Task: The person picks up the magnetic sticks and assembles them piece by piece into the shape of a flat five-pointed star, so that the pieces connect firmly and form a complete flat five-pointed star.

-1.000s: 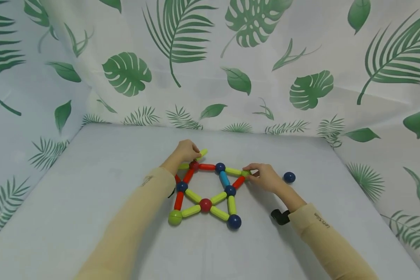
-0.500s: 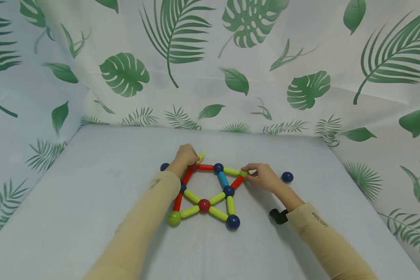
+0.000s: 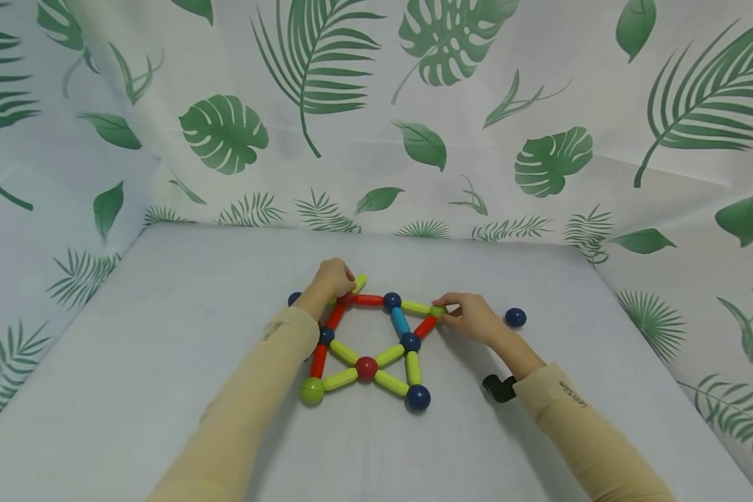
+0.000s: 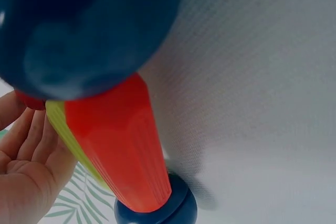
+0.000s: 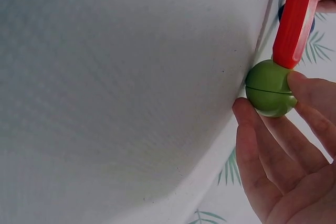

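Balls and short rods are joined into a flat frame on the white table. At its far left corner my left hand (image 3: pixel 334 279) pinches the near end of a yellow-green rod (image 3: pixel 360 282), right at a red ball (image 3: pixel 346 300) that the fingers partly hide. In the left wrist view, a large blue ball (image 4: pixel 79 30) and a red rod (image 4: pixel 121 145) cover much of the scene, with the left thumb at the red ball (image 4: pixel 32 101). My right hand (image 3: pixel 475 317) grips a green ball (image 5: pixel 268 88) at the frame's right corner, joined to a red rod (image 5: pixel 295 24).
A loose blue ball (image 3: pixel 516 317) lies right of the right hand. Another blue ball (image 3: pixel 295 298) shows behind the left forearm. Below the right wrist is a small black device (image 3: pixel 498 388). A leaf-patterned cloth (image 3: pixel 345 125) rises behind the table (image 3: pixel 226 258).
My left hand has come down slightly over the red ball, and the yellow-green rod has tilted more upright in the head view. The right hand has kept its hold on the green ball.
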`<state>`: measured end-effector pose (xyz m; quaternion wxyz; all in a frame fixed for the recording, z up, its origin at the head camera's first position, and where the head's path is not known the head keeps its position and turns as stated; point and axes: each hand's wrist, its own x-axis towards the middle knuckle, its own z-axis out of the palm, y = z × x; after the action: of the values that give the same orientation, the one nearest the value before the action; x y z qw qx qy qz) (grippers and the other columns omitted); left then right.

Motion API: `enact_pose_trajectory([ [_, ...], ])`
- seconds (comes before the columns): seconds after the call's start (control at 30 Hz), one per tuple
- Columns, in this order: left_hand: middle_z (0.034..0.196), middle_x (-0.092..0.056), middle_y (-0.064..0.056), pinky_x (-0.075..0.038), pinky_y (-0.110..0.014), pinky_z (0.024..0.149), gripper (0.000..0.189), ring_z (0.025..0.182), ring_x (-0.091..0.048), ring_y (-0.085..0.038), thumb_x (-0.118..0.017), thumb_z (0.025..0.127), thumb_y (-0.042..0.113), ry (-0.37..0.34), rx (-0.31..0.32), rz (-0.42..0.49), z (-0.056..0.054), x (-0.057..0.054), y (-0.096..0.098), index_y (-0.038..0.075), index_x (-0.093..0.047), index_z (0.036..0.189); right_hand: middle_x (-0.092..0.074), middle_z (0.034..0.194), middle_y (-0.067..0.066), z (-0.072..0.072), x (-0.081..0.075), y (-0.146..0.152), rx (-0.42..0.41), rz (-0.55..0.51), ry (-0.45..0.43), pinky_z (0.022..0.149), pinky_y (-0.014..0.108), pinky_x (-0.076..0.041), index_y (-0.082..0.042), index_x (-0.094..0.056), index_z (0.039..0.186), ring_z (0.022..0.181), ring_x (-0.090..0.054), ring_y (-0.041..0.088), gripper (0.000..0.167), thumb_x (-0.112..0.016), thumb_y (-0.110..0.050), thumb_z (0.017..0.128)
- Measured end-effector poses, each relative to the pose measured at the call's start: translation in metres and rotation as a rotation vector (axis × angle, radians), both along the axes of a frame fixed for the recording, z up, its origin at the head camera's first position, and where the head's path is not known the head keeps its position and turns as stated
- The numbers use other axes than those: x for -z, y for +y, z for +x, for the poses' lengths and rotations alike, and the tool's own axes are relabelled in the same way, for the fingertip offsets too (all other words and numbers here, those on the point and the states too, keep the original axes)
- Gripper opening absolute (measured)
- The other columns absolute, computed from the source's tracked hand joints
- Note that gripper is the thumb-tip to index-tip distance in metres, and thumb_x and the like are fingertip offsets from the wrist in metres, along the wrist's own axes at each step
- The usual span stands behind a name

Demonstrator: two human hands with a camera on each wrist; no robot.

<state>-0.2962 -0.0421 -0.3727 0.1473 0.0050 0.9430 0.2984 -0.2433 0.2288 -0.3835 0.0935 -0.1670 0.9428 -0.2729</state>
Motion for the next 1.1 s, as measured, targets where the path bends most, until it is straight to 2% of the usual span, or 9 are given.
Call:
enact_pose_trajectory([
  [0.2, 0.109, -0.06, -0.013, -0.049, -0.024, 0.076, 0.023, 0.098, -0.056, -0.021, -0.061, 0.087, 0.012, 0.009, -0.006, 0.043, 0.001, 0.002, -0.001, 0.001, -0.066, 0.107, -0.058, 0.116, 0.016, 0.0, 0.002, 0.0, 0.003, -0.002, 0.007, 0.076, 0.037, -0.052, -0.005, -0.062, 0.113, 0.095, -0.06, 0.03, 0.026, -0.06, -0.007, 0.087],
  [0.37, 0.108, -0.061, -0.013, -0.05, -0.025, 0.074, 0.025, 0.094, -0.057, -0.021, -0.058, 0.089, 0.012, 0.011, 0.02, 0.077, 0.005, 0.002, -0.006, 0.0, -0.064, 0.11, -0.058, 0.117, 0.015, -0.001, 0.004, -0.001, -0.001, -0.003, 0.019, 0.076, 0.036, -0.052, -0.005, -0.063, 0.113, 0.093, -0.06, 0.029, 0.026, -0.06, -0.008, 0.087],
  [0.5, 0.109, -0.061, -0.012, -0.048, -0.027, 0.079, 0.029, 0.096, -0.057, -0.021, -0.057, 0.09, 0.014, 0.003, 0.104, 0.046, 0.008, -0.003, -0.013, -0.001, -0.06, 0.115, -0.059, 0.116, 0.015, 0.0, 0.004, 0.0, -0.01, 0.0, 0.033, 0.076, 0.036, -0.052, -0.005, -0.063, 0.113, 0.092, -0.061, 0.028, 0.026, -0.061, -0.009, 0.087],
  [0.63, 0.115, -0.059, -0.014, -0.044, -0.032, 0.089, 0.033, 0.106, -0.053, -0.024, -0.057, 0.09, 0.016, -0.001, 0.216, -0.045, 0.012, -0.012, -0.026, -0.001, -0.058, 0.118, -0.059, 0.116, 0.015, 0.001, 0.002, 0.001, -0.013, 0.007, 0.037, 0.075, 0.037, -0.052, -0.005, -0.063, 0.112, 0.092, -0.061, 0.029, 0.026, -0.061, -0.009, 0.087],
  [0.73, 0.116, -0.059, -0.015, -0.043, -0.035, 0.091, 0.033, 0.108, -0.052, -0.026, -0.057, 0.09, 0.016, 0.006, 0.285, -0.114, 0.016, -0.019, -0.041, -0.001, -0.058, 0.119, -0.057, 0.119, 0.016, 0.003, -0.001, -0.001, -0.026, 0.025, 0.018, 0.076, 0.037, -0.052, -0.005, -0.061, 0.117, 0.094, -0.06, 0.029, 0.031, -0.061, -0.009, 0.086],
  [0.83, 0.116, -0.058, -0.016, -0.043, -0.037, 0.09, 0.032, 0.108, -0.052, -0.027, -0.056, 0.09, 0.016, 0.008, 0.33, -0.156, 0.023, -0.023, -0.06, 0.0, -0.058, 0.118, -0.052, 0.126, 0.019, 0.011, -0.004, -0.004, -0.051, 0.048, 0.019, 0.079, 0.04, -0.051, -0.004, -0.056, 0.123, 0.097, -0.059, 0.032, 0.039, -0.063, -0.01, 0.085],
  [0.97, 0.118, -0.057, -0.018, -0.043, -0.04, 0.092, 0.031, 0.11, -0.051, -0.031, -0.057, 0.089, 0.009, 0.033, 0.357, -0.182, 0.034, -0.024, -0.087, -0.001, -0.059, 0.118, -0.041, 0.133, 0.023, 0.032, -0.005, -0.011, -0.054, 0.098, 0.098, 0.084, 0.046, -0.047, -0.004, -0.051, 0.127, 0.102, -0.056, 0.034, 0.047, -0.066, -0.017, 0.084],
  [1.03, 0.12, -0.056, -0.019, -0.043, -0.041, 0.091, 0.03, 0.11, -0.052, -0.033, -0.057, 0.088, 0.006, 0.062, 0.361, -0.18, 0.039, -0.022, -0.098, -0.001, -0.06, 0.117, -0.043, 0.128, 0.021, 0.046, -0.005, -0.014, -0.045, 0.11, 0.127, 0.082, 0.044, -0.048, -0.005, -0.054, 0.122, 0.1, -0.056, 0.032, 0.045, -0.068, -0.021, 0.082],
  [1.1, 0.122, -0.055, -0.02, -0.044, -0.042, 0.09, 0.03, 0.11, -0.052, -0.035, -0.057, 0.087, 0.005, 0.092, 0.362, -0.168, 0.043, -0.019, -0.106, 0.001, -0.061, 0.117, -0.052, 0.115, 0.015, 0.06, -0.004, -0.019, -0.061, 0.09, 0.113, 0.077, 0.037, -0.051, -0.005, -0.058, 0.112, 0.092, -0.057, 0.026, 0.039, -0.07, -0.024, 0.08],
])
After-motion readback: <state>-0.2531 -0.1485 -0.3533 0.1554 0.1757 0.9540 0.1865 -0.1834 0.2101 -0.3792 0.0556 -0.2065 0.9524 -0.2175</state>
